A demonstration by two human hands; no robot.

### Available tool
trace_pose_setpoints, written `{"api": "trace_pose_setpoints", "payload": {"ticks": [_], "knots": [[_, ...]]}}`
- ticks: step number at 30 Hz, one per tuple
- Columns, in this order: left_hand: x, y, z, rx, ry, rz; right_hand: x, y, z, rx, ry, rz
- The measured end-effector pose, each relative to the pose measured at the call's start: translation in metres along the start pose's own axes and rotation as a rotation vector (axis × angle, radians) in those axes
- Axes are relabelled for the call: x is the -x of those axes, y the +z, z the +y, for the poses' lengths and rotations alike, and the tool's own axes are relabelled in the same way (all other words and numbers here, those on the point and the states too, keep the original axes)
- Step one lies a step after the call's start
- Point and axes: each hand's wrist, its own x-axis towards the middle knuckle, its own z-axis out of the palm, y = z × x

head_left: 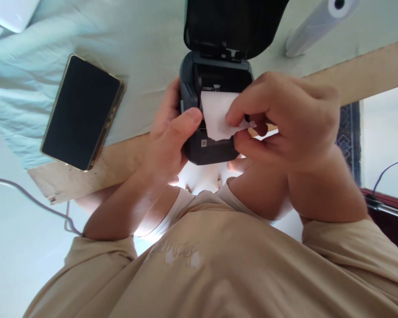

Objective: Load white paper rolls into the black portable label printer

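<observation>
A dark portable label printer (215, 152) is in the middle of the head view, its black lid (232, 26) swung up and back. My left hand (172, 128) grips the printer's left side, the thumb over the edge by the paper compartment. White paper (217, 112) with a torn front edge comes out of the open compartment. My right hand (281, 119) pinches the paper's right part between thumb and fingers. Some of the compartment's inside is hidden behind the paper and the right hand.
Left of the printer a smartphone (81, 112) lies dark-screened on the cloth-covered table (146, 53), near its wooden edge (119, 163). A white roll (318, 28) stands at the back right. A grey cable (29, 192) hangs at the left. White objects (15, 15) sit top left.
</observation>
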Motion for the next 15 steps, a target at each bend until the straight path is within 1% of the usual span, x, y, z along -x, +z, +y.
{"api": "trace_pose_setpoints", "payload": {"ticks": [3,7,11,12,15], "knots": [[-0.002,-0.006,-0.004,0.021,0.113,-0.044,0.005,-0.001,0.003,0.009,-0.036,-0.047],[-0.004,-0.015,-0.007,-0.075,0.135,-0.038,0.009,-0.003,0.002,0.03,-0.079,-0.065],[-0.006,-0.021,-0.009,-0.194,0.183,-0.037,0.007,-0.007,0.001,-0.066,-0.085,-0.139],[-0.007,-0.022,-0.009,-0.204,0.197,-0.048,0.006,-0.007,0.001,-0.063,-0.071,-0.128],[-0.01,-0.025,-0.009,-0.203,0.243,-0.095,0.005,-0.006,0.003,0.018,0.019,-0.03]]}}
